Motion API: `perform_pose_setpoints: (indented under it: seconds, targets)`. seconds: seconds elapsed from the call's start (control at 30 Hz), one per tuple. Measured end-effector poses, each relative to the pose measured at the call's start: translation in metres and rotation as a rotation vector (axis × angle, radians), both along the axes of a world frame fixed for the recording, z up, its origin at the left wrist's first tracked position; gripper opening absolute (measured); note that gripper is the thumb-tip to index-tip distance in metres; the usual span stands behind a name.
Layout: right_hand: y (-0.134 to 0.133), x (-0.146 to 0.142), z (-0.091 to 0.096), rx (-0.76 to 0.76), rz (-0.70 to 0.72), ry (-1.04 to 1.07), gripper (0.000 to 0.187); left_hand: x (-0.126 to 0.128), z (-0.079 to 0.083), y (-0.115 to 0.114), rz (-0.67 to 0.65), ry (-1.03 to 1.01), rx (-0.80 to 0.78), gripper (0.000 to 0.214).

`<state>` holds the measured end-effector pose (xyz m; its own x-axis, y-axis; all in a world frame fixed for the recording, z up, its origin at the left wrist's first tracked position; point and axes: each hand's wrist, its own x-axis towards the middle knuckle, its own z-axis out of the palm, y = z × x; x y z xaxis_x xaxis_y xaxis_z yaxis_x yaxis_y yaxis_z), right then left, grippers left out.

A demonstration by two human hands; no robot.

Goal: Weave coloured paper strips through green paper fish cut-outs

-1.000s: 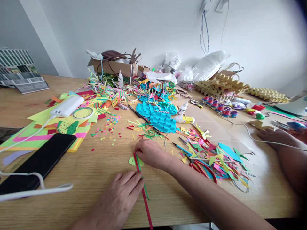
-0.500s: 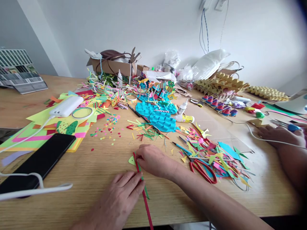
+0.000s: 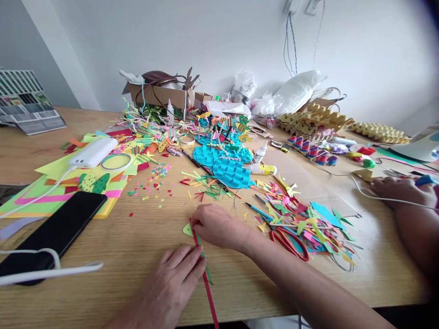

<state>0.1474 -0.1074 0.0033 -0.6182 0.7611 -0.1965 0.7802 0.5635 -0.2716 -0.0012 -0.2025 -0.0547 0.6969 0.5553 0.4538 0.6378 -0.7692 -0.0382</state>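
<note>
A long red paper strip (image 3: pixel 210 297) runs from the table's front edge up to my hands. My left hand (image 3: pixel 173 276) presses its fingertips on the middle of this strip. Beside and partly beneath it lies a narrow green strip (image 3: pixel 209 275). At the strip's upper end, my right hand (image 3: pixel 214 225) is closed in a pinch; its fingertips are partly hidden. Just left of those fingers shows a light green paper piece (image 3: pixel 187 230) with a dark dot like a fish's eye, the rest of it covered by the hand and strip.
Red-handled scissors (image 3: pixel 291 244) lie by a heap of paper scraps (image 3: pixel 318 224) on the right. Blue layered paper (image 3: pixel 231 171) and glue bottles (image 3: pixel 263 169) stand farther back. A black phone (image 3: pixel 58 233) is at left. Another person's hand (image 3: pixel 404 192) rests at far right.
My hands and the red strip stay almost where they were. The whole view has shifted very slightly. At far right, the other person's hand has moved a little.
</note>
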Motion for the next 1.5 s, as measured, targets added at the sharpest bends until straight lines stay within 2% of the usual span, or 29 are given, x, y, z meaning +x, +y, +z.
perform_pose_setpoints:
  seconds: [0.17,0.3,0.4,0.5,0.63,0.77,0.9,1.0,1.13,1.27,1.4,1.5]
  targets:
    - [0.004,-0.001,-0.005,0.053,-0.038,0.016,0.022,0.000,-0.003,0.000,0.020,0.048,-0.053,0.030]
    - [0.000,0.006,0.005,0.117,-0.071,0.052,0.024,-0.001,-0.001,-0.003,0.010,0.054,-0.090,0.031]
    - [-0.015,0.020,0.011,0.131,-0.084,0.110,0.023,-0.004,0.010,-0.002,-0.034,0.037,-0.123,0.034]
    - [-0.036,0.038,0.009,0.120,-0.082,0.153,0.020,-0.011,0.026,0.005,-0.077,0.014,-0.088,0.041]
    - [-0.064,0.056,0.003,0.153,-0.023,0.242,0.021,-0.020,0.041,0.020,-0.036,0.017,-0.083,0.041]
    - [-0.089,0.061,0.004,0.114,0.068,0.323,0.026,-0.017,0.042,0.023,-0.088,-0.008,-0.237,0.033]
    - [-0.107,0.057,0.001,0.010,0.063,0.379,0.021,-0.008,0.037,0.018,-0.116,-0.085,-0.394,0.025]
    - [-0.110,0.053,-0.010,0.014,0.043,0.423,0.011,-0.006,0.032,0.017,-0.115,-0.098,-0.407,0.023]
    - [-0.103,0.052,-0.024,0.047,0.053,0.485,0.015,-0.013,0.033,0.027,-0.088,-0.066,-0.335,0.028]
    - [-0.097,0.056,-0.026,0.077,0.008,0.440,0.015,-0.016,0.038,0.031,-0.137,-0.046,-0.334,0.029]
    - [-0.096,0.059,-0.023,0.108,0.050,0.364,0.016,-0.006,0.036,0.012,-0.178,-0.022,-0.372,0.021]
    - [-0.096,0.059,-0.022,0.100,0.018,0.361,0.017,0.005,0.032,-0.010,-0.170,0.036,-0.394,0.009]
